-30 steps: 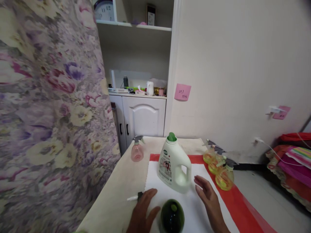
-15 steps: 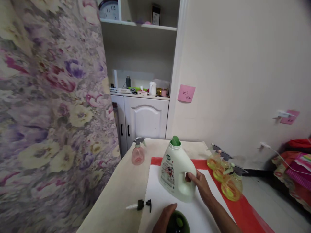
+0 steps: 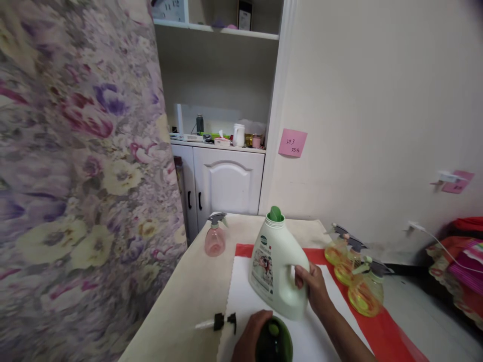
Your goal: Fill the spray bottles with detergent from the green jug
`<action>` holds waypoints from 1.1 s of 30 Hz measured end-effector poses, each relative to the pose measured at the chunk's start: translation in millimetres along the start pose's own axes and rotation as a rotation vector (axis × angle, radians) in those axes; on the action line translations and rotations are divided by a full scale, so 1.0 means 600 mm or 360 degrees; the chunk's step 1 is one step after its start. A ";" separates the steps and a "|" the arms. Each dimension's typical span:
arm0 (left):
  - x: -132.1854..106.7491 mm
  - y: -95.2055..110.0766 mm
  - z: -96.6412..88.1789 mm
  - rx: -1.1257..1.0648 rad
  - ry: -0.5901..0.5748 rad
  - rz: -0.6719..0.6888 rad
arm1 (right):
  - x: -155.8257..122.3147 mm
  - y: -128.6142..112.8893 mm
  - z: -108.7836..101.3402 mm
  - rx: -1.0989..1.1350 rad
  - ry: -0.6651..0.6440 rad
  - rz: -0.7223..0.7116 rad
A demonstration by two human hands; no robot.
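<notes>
A white detergent jug (image 3: 273,264) with a green cap stands on a white sheet (image 3: 241,301) on the table. My right hand (image 3: 311,286) is wrapped round the jug's handle. Close to the bottom edge, my left hand (image 3: 251,339) is closed round a dark green bottle (image 3: 274,342) whose open mouth faces up. A black spray pump head (image 3: 221,322) with a white tube lies on the table just left of that bottle.
A pink spray bottle (image 3: 214,236) stands at the table's far left. Three yellow spray bottles (image 3: 356,276) stand on the red mat (image 3: 377,332) to the right. A floral curtain (image 3: 75,176) hangs on the left; a white cabinet (image 3: 222,181) is behind.
My right hand has gone from lying flat on the sheet to gripping the jug's handle. My left hand has moved from the pump head to the green bottle.
</notes>
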State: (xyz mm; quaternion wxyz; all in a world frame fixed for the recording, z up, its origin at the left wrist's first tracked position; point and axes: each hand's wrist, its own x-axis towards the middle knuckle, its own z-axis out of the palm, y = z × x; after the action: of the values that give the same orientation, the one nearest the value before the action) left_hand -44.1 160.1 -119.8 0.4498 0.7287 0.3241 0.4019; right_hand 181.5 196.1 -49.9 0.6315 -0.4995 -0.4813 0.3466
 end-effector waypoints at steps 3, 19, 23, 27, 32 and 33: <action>0.007 0.017 -0.003 0.0080 0.0000 -0.0127 | -0.003 -0.029 -0.015 -0.0056 0.0051 -0.0006; 0.004 0.049 0.000 0.0084 0.0081 -0.0077 | -0.129 -0.206 -0.166 -0.0866 -0.0210 0.0276; 0.019 0.088 -0.015 -0.0057 0.0202 -0.0056 | -0.147 -0.228 -0.183 -0.1013 -0.0404 0.0367; 0.040 0.115 -0.014 -0.0206 0.0084 -0.0170 | -0.157 -0.249 -0.188 -0.1048 -0.0560 0.0473; 0.051 0.097 -0.001 -0.0340 0.0003 -0.0161 | -0.163 -0.265 -0.186 -0.1138 -0.0623 0.0575; 0.052 0.092 -0.001 -0.0366 0.0008 -0.0144 | -0.164 -0.267 -0.185 -0.1153 -0.0629 0.0588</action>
State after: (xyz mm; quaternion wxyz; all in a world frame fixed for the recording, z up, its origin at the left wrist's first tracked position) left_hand -23.8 165.0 -60.2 0.5473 0.6558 0.3095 0.4177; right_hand 251.5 30.8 74.5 0.2394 -0.6900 -0.5858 0.3513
